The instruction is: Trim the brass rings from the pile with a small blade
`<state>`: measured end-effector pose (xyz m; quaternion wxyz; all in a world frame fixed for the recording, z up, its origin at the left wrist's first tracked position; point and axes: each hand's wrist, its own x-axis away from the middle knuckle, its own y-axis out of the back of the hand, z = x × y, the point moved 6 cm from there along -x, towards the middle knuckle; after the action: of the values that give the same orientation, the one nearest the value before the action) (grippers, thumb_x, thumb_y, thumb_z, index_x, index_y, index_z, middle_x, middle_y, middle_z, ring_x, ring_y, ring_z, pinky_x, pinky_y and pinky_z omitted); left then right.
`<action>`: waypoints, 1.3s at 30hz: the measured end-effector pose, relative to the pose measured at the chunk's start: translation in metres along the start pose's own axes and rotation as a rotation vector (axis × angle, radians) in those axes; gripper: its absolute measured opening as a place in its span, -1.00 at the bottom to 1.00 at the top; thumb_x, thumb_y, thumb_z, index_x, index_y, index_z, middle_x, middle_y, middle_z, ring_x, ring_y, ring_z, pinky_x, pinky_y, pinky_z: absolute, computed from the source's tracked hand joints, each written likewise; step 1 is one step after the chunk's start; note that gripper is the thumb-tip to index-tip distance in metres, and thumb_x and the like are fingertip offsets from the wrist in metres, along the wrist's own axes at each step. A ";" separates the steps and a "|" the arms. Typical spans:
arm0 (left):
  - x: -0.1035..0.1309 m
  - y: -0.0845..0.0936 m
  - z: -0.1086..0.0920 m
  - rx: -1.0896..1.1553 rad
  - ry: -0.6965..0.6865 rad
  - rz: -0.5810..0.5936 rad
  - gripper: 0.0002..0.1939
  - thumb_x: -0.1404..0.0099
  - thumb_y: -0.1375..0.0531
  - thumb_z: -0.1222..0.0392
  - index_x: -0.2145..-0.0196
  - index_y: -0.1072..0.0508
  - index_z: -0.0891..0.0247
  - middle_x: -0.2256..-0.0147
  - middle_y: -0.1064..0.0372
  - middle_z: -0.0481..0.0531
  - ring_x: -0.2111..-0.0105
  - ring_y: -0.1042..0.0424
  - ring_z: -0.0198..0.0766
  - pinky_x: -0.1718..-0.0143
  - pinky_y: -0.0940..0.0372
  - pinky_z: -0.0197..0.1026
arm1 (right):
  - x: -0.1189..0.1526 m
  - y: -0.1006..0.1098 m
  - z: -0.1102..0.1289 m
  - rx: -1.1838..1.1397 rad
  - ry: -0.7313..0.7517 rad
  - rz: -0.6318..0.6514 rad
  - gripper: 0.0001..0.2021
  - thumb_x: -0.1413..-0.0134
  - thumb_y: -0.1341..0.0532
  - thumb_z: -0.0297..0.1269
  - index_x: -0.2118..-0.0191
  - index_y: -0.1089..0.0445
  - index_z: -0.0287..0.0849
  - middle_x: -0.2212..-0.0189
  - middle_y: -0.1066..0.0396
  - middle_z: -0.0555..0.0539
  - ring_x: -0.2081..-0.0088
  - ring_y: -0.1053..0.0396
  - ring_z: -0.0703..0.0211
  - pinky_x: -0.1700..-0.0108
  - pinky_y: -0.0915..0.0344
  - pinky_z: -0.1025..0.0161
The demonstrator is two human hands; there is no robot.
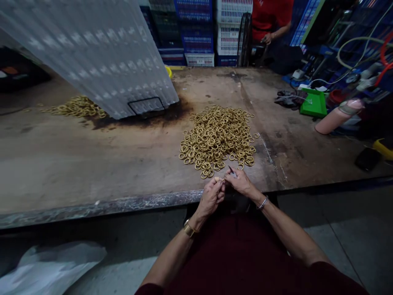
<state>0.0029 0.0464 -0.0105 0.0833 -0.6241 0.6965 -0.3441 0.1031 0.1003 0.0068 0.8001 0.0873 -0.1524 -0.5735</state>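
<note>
At the table's front edge my left hand (211,196) is closed, its fingertips pinching a small brass-coloured ring (223,180). My right hand (242,183) touches it from the other side, fingers closed around a small tool with a dark pointed tip (231,169); a blade by its look, though most of it is hidden. Just beyond both hands spreads a heap of brass-coloured rings (217,135), with a few loose ones at its near edge.
A tall grey corrugated panel (101,53) stands on the wooden table (123,164), with a second ring pile (78,107) behind it. To the right are a green tray (313,103) and a pink bottle (339,116). Across the table stand stacked crates (196,39) and a person in red (268,20).
</note>
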 end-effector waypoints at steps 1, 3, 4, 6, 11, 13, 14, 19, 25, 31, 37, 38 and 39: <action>0.000 0.000 0.000 0.003 -0.007 0.000 -0.62 -0.07 -0.28 -0.04 0.42 -0.22 0.28 0.57 -0.17 -0.18 0.73 0.04 -0.60 0.73 0.17 -0.47 | 0.001 0.001 -0.002 0.001 -0.014 -0.014 -0.83 0.03 -0.07 -0.19 0.45 -0.26 -0.18 0.62 -0.23 0.11 0.57 -0.12 0.35 0.48 -0.09 0.40; 0.001 0.001 0.000 0.005 -0.023 -0.009 -0.62 -0.07 -0.29 -0.04 0.42 -0.22 0.28 0.58 -0.17 -0.19 0.73 0.04 -0.60 0.72 0.17 -0.47 | 0.004 0.003 -0.002 0.089 0.008 -0.056 -0.85 0.01 -0.06 -0.23 0.44 -0.28 -0.18 0.62 -0.24 0.09 0.56 -0.13 0.34 0.47 -0.09 0.40; 0.001 0.002 -0.001 0.006 -0.032 -0.015 -0.61 -0.06 -0.29 -0.05 0.42 -0.23 0.27 0.58 -0.17 -0.19 0.73 0.05 -0.60 0.72 0.17 -0.47 | 0.006 0.004 0.000 0.172 0.043 -0.070 -0.85 0.01 -0.06 -0.25 0.45 -0.29 -0.18 0.62 -0.24 0.08 0.56 -0.14 0.33 0.46 -0.09 0.40; 0.002 0.002 -0.003 0.007 -0.051 -0.029 -0.61 -0.05 -0.29 -0.05 0.41 -0.23 0.27 0.58 -0.18 -0.19 0.73 0.04 -0.60 0.72 0.17 -0.47 | 0.012 0.003 0.005 0.362 0.125 -0.045 -0.86 -0.01 -0.06 -0.30 0.44 -0.32 -0.18 0.59 -0.27 0.06 0.53 -0.16 0.32 0.43 -0.08 0.39; 0.002 0.003 -0.007 -0.015 -0.072 -0.078 -0.57 0.00 -0.32 -0.07 0.44 -0.21 0.26 0.60 -0.18 -0.19 0.73 0.02 -0.59 0.72 0.16 -0.47 | 0.022 -0.008 0.008 0.664 0.202 0.098 -0.83 -0.02 -0.05 -0.40 0.33 -0.38 -0.14 0.49 -0.39 0.00 0.46 -0.26 0.28 0.37 -0.06 0.38; 0.001 0.005 -0.005 -0.028 -0.075 -0.088 -0.56 0.01 -0.32 -0.09 0.44 -0.21 0.25 0.61 -0.18 -0.20 0.74 0.02 -0.59 0.73 0.17 -0.47 | 0.022 -0.009 0.008 0.701 0.206 0.112 -0.82 -0.04 -0.05 -0.40 0.31 -0.39 -0.14 0.48 -0.40 -0.01 0.45 -0.28 0.26 0.38 -0.04 0.37; 0.001 0.007 -0.004 -0.035 -0.080 -0.089 -0.57 -0.01 -0.31 -0.09 0.44 -0.21 0.25 0.61 -0.18 -0.20 0.74 0.03 -0.59 0.72 0.16 -0.46 | 0.022 -0.010 0.007 0.717 0.199 0.120 -0.82 -0.05 -0.04 -0.39 0.30 -0.39 -0.14 0.49 -0.40 -0.01 0.45 -0.28 0.26 0.39 -0.03 0.36; 0.001 0.011 -0.001 -0.044 -0.107 -0.079 -0.62 -0.08 -0.28 -0.06 0.44 -0.23 0.26 0.60 -0.16 -0.19 0.72 0.03 -0.58 0.71 0.13 -0.45 | 0.016 -0.012 0.000 0.865 0.111 0.162 -0.77 -0.05 -0.02 -0.38 0.22 -0.38 -0.12 0.43 -0.45 -0.04 0.41 -0.34 0.21 0.39 -0.03 0.34; 0.013 -0.002 -0.009 0.069 0.005 -0.007 -0.63 -0.04 -0.32 -0.01 0.44 -0.25 0.28 0.61 -0.12 -0.19 0.72 0.06 -0.58 0.73 0.16 -0.46 | -0.005 0.010 -0.006 1.036 -0.067 0.001 -0.70 -0.10 0.02 -0.37 0.06 -0.30 -0.15 0.23 -0.46 -0.14 0.26 -0.39 0.14 0.30 -0.11 0.30; 0.005 0.006 0.004 0.314 0.181 0.005 -0.66 -0.06 -0.29 0.05 0.52 -0.24 0.32 0.48 -0.29 -0.03 0.67 0.00 -0.58 0.73 0.07 -0.48 | -0.033 0.027 0.001 1.100 -0.098 -0.166 -0.71 -0.20 0.03 -0.28 -0.02 -0.19 -0.15 0.22 -0.46 -0.17 0.21 -0.41 0.08 0.23 -0.14 0.27; 0.001 0.016 0.010 0.361 0.215 -0.051 -0.77 -0.02 -0.29 0.19 0.46 -0.29 0.31 0.51 -0.30 -0.04 0.67 -0.09 -0.53 0.73 0.06 -0.48 | -0.052 0.024 0.002 1.127 -0.126 -0.144 -0.77 -0.21 0.04 -0.32 0.08 -0.25 -0.21 0.27 -0.47 -0.23 0.23 -0.44 0.03 0.24 -0.18 0.24; 0.001 0.016 0.010 0.370 0.215 -0.042 -0.76 0.00 -0.30 0.22 0.42 -0.30 0.30 0.52 -0.29 -0.06 0.66 -0.11 -0.51 0.72 0.05 -0.48 | -0.053 0.024 0.002 1.122 -0.123 -0.146 -0.77 -0.20 0.04 -0.36 0.09 -0.26 -0.21 0.26 -0.47 -0.23 0.23 -0.44 0.03 0.24 -0.18 0.24; 0.001 0.016 0.009 0.380 0.215 -0.032 -0.76 0.02 -0.31 0.24 0.40 -0.32 0.29 0.53 -0.28 -0.06 0.65 -0.14 -0.50 0.71 0.04 -0.48 | -0.052 0.024 0.002 1.116 -0.118 -0.151 -0.77 -0.19 0.05 -0.39 0.10 -0.27 -0.22 0.25 -0.47 -0.23 0.22 -0.44 0.04 0.24 -0.18 0.24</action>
<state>-0.0051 0.0421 -0.0267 0.1194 -0.5679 0.6141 -0.5349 0.1078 0.1577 0.0090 0.5794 0.4756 -0.4705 -0.4655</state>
